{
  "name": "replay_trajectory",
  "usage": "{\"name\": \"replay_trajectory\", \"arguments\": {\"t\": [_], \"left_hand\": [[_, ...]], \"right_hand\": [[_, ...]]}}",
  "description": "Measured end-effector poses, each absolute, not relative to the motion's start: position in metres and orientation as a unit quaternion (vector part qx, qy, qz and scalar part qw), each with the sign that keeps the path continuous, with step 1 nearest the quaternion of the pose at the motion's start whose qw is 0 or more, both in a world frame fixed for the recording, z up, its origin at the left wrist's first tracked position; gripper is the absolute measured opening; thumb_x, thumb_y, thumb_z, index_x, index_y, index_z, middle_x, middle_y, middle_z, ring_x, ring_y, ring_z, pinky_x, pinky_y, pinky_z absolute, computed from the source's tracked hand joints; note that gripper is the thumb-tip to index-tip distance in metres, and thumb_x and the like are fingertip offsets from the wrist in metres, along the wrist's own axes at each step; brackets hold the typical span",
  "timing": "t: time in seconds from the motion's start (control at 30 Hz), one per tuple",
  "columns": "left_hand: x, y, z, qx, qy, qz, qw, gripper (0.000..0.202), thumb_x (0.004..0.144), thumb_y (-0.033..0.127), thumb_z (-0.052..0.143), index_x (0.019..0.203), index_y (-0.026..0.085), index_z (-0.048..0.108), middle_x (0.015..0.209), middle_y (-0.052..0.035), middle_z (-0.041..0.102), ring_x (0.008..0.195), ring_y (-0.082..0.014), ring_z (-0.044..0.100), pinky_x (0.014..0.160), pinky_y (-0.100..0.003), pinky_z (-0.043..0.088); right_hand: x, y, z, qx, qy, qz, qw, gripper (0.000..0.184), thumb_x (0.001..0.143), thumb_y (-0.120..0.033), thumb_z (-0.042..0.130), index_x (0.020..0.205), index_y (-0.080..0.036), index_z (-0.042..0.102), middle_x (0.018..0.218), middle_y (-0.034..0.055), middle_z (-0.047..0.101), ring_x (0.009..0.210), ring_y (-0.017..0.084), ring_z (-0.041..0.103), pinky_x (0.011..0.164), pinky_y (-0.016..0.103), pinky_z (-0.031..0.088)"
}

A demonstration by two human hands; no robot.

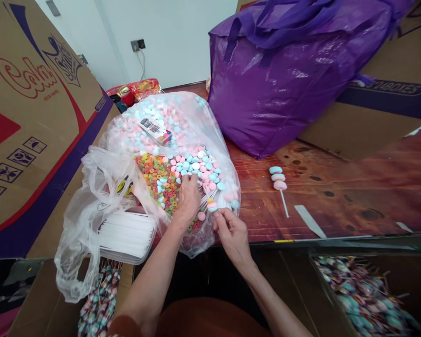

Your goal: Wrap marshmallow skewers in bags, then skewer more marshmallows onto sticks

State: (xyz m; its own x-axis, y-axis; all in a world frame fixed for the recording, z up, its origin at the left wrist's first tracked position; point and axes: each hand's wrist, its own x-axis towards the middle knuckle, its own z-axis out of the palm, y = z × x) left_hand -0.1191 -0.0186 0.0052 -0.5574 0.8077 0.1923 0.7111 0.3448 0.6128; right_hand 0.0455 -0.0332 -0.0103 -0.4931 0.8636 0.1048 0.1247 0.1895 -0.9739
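Observation:
A big clear plastic bag [133, 135] lies open on the wooden table [337, 187], full of pastel pink, blue and white candies [196, 166] and small coloured ring candies [157, 178]. My left hand [188, 194] reaches into the bag, fingers curled down among the candies; what they hold is hidden. My right hand [231, 229] pinches a thin white stick with a pink and a blue candy [211, 205] threaded on it, at the bag's near edge. A finished stick with three candies [279, 180] lies on the table to the right.
A purple shopping bag [287, 75] stands behind the table. Cardboard boxes stand at left [28, 117] and far right [389, 107]. A pack of white sticks [126, 234] lies by the bag. Boxes of wrapped candy sticks sit below at right [365, 295] and left [101, 299].

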Motion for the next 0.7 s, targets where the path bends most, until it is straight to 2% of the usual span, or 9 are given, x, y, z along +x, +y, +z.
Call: {"name": "replay_trajectory", "arguments": {"t": [0.07,0.17,0.23,0.3,0.4,0.53,0.7], "left_hand": [[-0.117,-0.022,0.005,0.485,0.812,0.315,0.075,0.028,0.086,0.004,0.046,0.1,0.02,0.064,0.107,-0.012,0.06,0.094,-0.0243,0.06,0.084,-0.035,0.046],[-0.117,-0.034,0.005,0.488,0.794,0.355,0.075,0.023,0.083,0.006,0.052,0.098,0.021,0.062,0.106,-0.0093,0.062,0.097,-0.0233,0.059,0.085,-0.034,0.046],[-0.119,-0.046,0.003,0.454,0.783,0.414,0.096,0.015,0.083,0.013,0.057,0.096,0.02,0.062,0.099,-0.0065,0.063,0.089,-0.0211,0.059,0.082,-0.033,0.046],[-0.123,-0.06,0.001,0.427,0.759,0.465,0.16,0.007,0.083,0.019,0.06,0.09,0.02,0.061,0.086,-0.002,0.063,0.076,-0.0174,0.057,0.073,-0.029,0.045],[-0.128,-0.076,-0.002,0.43,0.748,0.457,0.217,0.004,0.08,0.019,0.063,0.081,0.02,0.06,0.076,0.0015,0.059,0.068,-0.0148,0.054,0.068,-0.027,0.042],[-0.126,-0.085,0.002,0.47,0.783,0.374,0.161,0.01,0.077,0.014,0.063,0.084,0.021,0.062,0.082,-0.001,0.059,0.078,-0.0181,0.055,0.076,-0.03,0.045],[-0.11,-0.085,0.01,0.48,0.817,0.295,0.124,0.029,0.083,0.012,0.056,0.11,0.022,0.061,0.105,-0.0096,0.059,0.094,-0.0248,0.059,0.082,-0.036,0.046]], "right_hand": [[0.046,-0.034,-0.01,-0.358,-0.688,0.524,0.352,0.032,0.098,-0.038,0.047,0.07,-0.022,0.052,0.058,-0.004,0.049,0.052,0.012,0.044,0.054,0.025,0.036],[0.046,-0.034,-0.01,-0.363,-0.689,0.521,0.35,0.03,0.098,-0.038,0.047,0.072,-0.022,0.052,0.058,-0.0042,0.049,0.051,0.012,0.044,0.053,0.025,0.036],[0.046,-0.034,-0.01,-0.365,-0.688,0.521,0.35,0.031,0.098,-0.038,0.047,0.072,-0.022,0.053,0.058,-0.0041,0.049,0.051,0.012,0.045,0.053,0.025,0.037],[0.046,-0.034,-0.01,-0.364,-0.688,0.521,0.35,0.031,0.098,-0.038,0.047,0.072,-0.022,0.053,0.058,-0.0039,0.05,0.052,0.012,0.045,0.053,0.025,0.038],[0.045,-0.034,-0.009,-0.363,-0.691,0.518,0.351,0.031,0.097,-0.039,0.048,0.071,-0.022,0.053,0.057,-0.004,0.049,0.051,0.012,0.045,0.052,0.025,0.037],[0.044,-0.035,-0.009,-0.364,-0.694,0.514,0.347,0.029,0.097,-0.039,0.048,0.073,-0.022,0.054,0.057,-0.0039,0.049,0.05,0.013,0.045,0.051,0.024,0.037],[0.044,-0.035,-0.009,-0.356,-0.701,0.512,0.346,0.029,0.097,-0.038,0.048,0.073,-0.022,0.054,0.058,-0.0039,0.05,0.05,0.012,0.045,0.051,0.024,0.037]]}}
